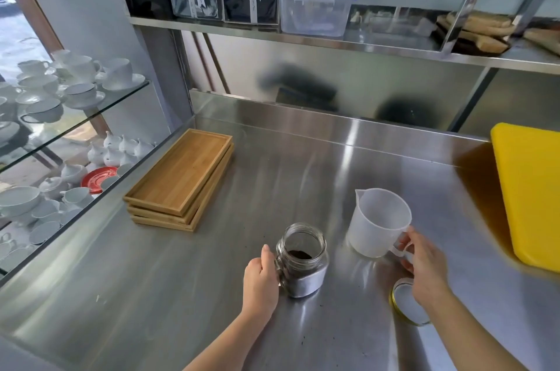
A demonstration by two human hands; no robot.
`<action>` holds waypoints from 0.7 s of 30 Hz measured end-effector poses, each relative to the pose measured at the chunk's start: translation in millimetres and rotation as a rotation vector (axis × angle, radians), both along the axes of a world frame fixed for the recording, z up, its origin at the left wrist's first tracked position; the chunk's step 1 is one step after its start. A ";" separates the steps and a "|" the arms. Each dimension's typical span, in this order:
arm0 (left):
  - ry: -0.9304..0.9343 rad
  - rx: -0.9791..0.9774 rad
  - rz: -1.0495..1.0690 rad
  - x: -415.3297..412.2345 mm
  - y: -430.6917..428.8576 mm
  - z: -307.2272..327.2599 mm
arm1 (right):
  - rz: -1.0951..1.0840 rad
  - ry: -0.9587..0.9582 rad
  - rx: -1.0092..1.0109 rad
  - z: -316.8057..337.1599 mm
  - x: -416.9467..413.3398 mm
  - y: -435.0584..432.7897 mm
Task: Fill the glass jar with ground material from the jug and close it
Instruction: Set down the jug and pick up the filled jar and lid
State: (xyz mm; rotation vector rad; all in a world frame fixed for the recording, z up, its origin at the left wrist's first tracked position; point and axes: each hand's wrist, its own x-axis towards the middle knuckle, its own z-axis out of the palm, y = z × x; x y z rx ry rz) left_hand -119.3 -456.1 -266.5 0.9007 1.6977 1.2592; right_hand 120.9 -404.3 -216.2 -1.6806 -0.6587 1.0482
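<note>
A: Steel table (188, 279), glass jar (303, 261) near the front edge, upright, mouth open, dark ground material (300, 254) inside, low in the jar.

B: Left hand?

A: Left hand (261, 279) is wrapped on the jar's left side, thumb up along the glass, fingers hidden behind. Gripping the jar.

B: Right hand?

A: Right hand (424, 264) is on the handle of the jug (378, 220), fingers curled round it. The jug is translucent white plastic, upright on the table, just right of the jar, not touching it, spout pointing back-left. Looks empty, can't tell for sure through the plastic.

B: Lid?

A: Lid (407, 301) lies flat on the table, gold rim, pale inside face up, partly under the right wrist, front-right of the jar, apart from it.

B: Anything else?

A: Stack of wooden trays (181, 177) back-left on the table, well apart from the jar. Yellow board (530, 189) at the right edge. Glass shelves with white cups (81, 92) on the left. Clear plastic box (315, 7) on the steel shelf above. A few dark specks on the table by the jar.
</note>
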 end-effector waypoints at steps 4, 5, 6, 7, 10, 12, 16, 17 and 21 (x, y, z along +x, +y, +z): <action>-0.011 -0.004 0.014 -0.1 -1.4 1.7 | 0.041 -0.115 0.074 -0.9 5.9 -1.1; -0.007 -0.006 0.012 0.1 -1.3 2.3 | 0.049 -0.187 0.126 -0.3 8.2 -0.4; -0.002 -0.007 0.010 0.4 -1.1 2.5 | 0.054 -0.275 0.184 1.0 10.5 0.6; -0.001 -0.007 0.010 0.6 -1.0 2.9 | 0.059 -0.366 0.240 3.6 12.6 1.7; -0.014 -0.006 0.017 0.6 -1.4 3.5 | 0.092 -0.579 0.371 17.5 11.4 4.2; -0.020 -0.007 0.016 0.6 -1.9 3.5 | 0.120 -0.628 0.473 28.3 4.4 3.9; -0.028 0.002 0.007 0.7 -1.7 5.0 | 0.330 -0.623 0.682 44.6 -22.4 -8.6; -0.034 0.004 0.003 0.6 -1.5 5.1 | 0.420 -0.601 0.698 45.0 -29.6 -12.0; -0.081 -0.003 0.003 -0.6 0.0 3.9 | 0.870 -0.527 0.577 34.3 -49.7 -18.4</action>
